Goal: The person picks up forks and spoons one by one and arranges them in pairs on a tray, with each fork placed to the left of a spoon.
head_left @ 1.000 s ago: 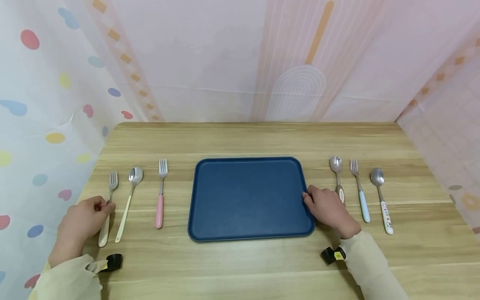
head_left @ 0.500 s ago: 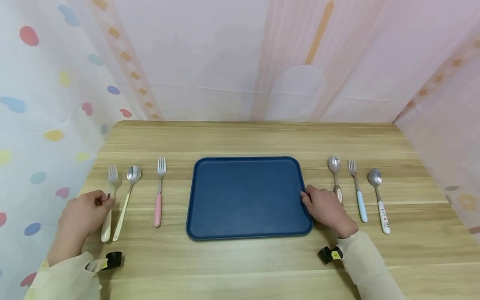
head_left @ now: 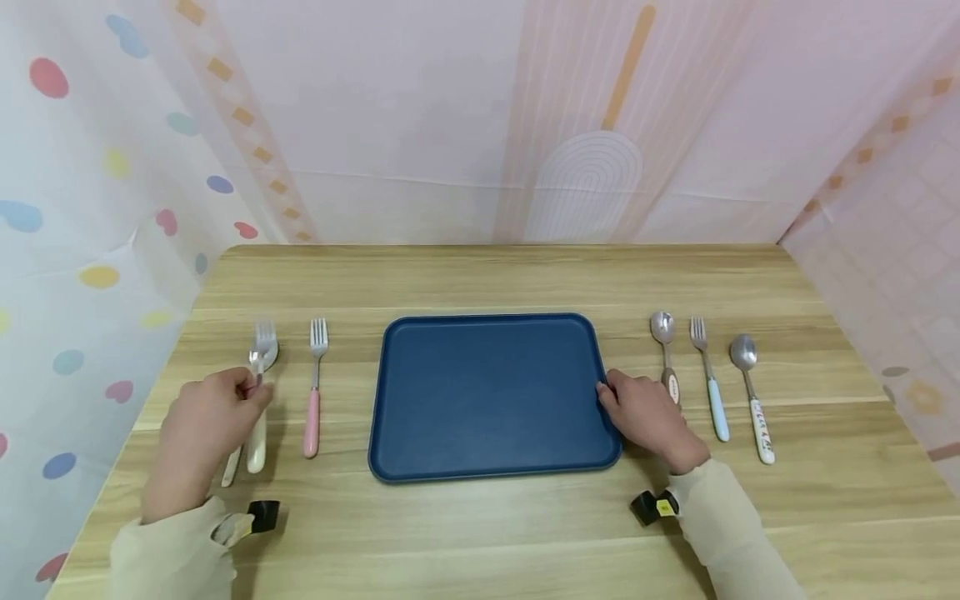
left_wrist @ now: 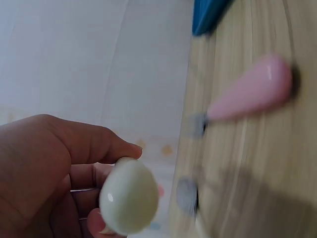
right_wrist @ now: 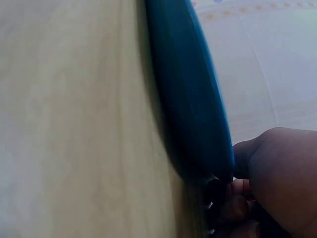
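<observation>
My left hand (head_left: pixel 213 421) pinches a cream-handled fork (head_left: pixel 257 447) near its neck, and the fork overlaps the spoon in the head view. That spoon (head_left: pixel 231 468) has a slim cream handle and lies on the table, partly hidden by the hand and fork. In the left wrist view the rounded end of the fork's handle (left_wrist: pixel 129 197) points at the camera, raised over the tabletop. My right hand (head_left: pixel 648 418) grips the right rim of a dark blue rectangular tray (head_left: pixel 495 398), thumb on top; the right wrist view shows the fingers curled at the tray's edge (right_wrist: pixel 193 99).
A pink-handled fork (head_left: pixel 312 421) lies between the left hand and the tray. Right of the tray are a brown-handled spoon (head_left: pixel 663 327), a light blue-handled fork (head_left: pixel 717 408) and a patterned white-handled spoon (head_left: pixel 761 429). A patterned curtain (head_left: pixel 420 108) hangs behind the wooden table (head_left: pixel 465 533).
My left hand has lifted the cream-handled fork and carried it rightward, from left of the cream-handled spoon to over it. The right hand stays on the tray's rim.
</observation>
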`<action>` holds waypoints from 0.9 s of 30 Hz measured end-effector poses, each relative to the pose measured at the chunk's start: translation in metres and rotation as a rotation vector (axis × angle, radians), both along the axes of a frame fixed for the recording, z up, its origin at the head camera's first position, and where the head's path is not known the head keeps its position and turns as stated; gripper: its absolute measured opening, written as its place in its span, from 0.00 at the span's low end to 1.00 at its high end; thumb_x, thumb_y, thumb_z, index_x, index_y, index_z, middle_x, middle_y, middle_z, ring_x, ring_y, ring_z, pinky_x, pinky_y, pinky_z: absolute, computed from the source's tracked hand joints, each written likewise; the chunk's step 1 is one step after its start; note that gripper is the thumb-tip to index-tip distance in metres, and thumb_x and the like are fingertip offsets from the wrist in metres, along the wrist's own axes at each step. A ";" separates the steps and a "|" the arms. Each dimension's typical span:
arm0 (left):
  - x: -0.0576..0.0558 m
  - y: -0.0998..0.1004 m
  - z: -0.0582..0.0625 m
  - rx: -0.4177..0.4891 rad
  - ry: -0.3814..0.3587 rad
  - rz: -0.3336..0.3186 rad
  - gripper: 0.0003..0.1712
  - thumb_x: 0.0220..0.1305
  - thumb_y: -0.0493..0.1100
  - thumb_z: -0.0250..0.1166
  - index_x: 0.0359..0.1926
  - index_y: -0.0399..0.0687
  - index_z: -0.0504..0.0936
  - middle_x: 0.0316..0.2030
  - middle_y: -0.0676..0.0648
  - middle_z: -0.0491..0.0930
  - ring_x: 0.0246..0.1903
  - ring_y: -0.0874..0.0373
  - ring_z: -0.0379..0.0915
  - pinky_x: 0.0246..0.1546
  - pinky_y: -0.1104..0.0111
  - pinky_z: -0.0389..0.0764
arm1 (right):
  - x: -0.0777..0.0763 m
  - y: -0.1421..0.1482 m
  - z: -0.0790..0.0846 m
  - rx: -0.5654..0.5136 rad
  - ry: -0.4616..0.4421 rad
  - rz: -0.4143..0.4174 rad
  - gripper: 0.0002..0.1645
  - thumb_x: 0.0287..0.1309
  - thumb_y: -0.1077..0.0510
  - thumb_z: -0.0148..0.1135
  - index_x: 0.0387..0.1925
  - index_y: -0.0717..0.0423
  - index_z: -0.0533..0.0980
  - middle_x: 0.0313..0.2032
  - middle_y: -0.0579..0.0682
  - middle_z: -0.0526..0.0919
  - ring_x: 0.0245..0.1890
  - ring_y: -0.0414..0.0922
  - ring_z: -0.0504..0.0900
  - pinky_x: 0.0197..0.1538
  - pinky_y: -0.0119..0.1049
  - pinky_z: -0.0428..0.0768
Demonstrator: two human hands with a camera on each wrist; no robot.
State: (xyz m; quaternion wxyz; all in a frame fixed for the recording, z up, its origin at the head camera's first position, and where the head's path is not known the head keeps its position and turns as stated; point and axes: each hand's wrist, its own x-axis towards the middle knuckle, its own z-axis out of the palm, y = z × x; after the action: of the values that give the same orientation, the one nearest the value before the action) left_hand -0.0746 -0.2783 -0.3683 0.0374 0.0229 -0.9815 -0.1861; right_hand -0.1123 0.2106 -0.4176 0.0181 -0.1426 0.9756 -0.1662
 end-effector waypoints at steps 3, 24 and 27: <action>-0.006 0.012 0.001 -0.003 -0.008 -0.024 0.14 0.62 0.46 0.53 0.21 0.47 0.68 0.12 0.51 0.62 0.15 0.55 0.59 0.13 0.65 0.57 | -0.001 -0.002 0.000 0.000 -0.006 -0.002 0.17 0.65 0.54 0.47 0.19 0.51 0.66 0.12 0.46 0.64 0.12 0.41 0.64 0.16 0.35 0.63; -0.029 0.081 0.002 0.057 -0.039 -0.141 0.14 0.60 0.44 0.54 0.19 0.47 0.68 0.13 0.50 0.66 0.14 0.56 0.64 0.14 0.64 0.62 | -0.001 0.000 0.000 0.008 -0.002 -0.006 0.17 0.65 0.54 0.47 0.19 0.51 0.66 0.12 0.46 0.64 0.12 0.41 0.64 0.17 0.35 0.63; -0.032 0.090 0.002 0.064 -0.035 -0.141 0.15 0.59 0.43 0.54 0.17 0.47 0.67 0.13 0.50 0.64 0.15 0.55 0.62 0.14 0.65 0.61 | -0.001 0.001 -0.001 0.010 0.006 -0.002 0.17 0.65 0.54 0.47 0.19 0.51 0.66 0.12 0.46 0.64 0.12 0.41 0.64 0.17 0.35 0.63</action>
State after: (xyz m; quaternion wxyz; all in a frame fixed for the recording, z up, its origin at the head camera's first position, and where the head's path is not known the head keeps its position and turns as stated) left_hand -0.1064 -0.1885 -0.3667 0.0065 -0.0419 -0.9748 -0.2192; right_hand -0.1131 0.2115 -0.4182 0.0159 -0.1421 0.9766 -0.1608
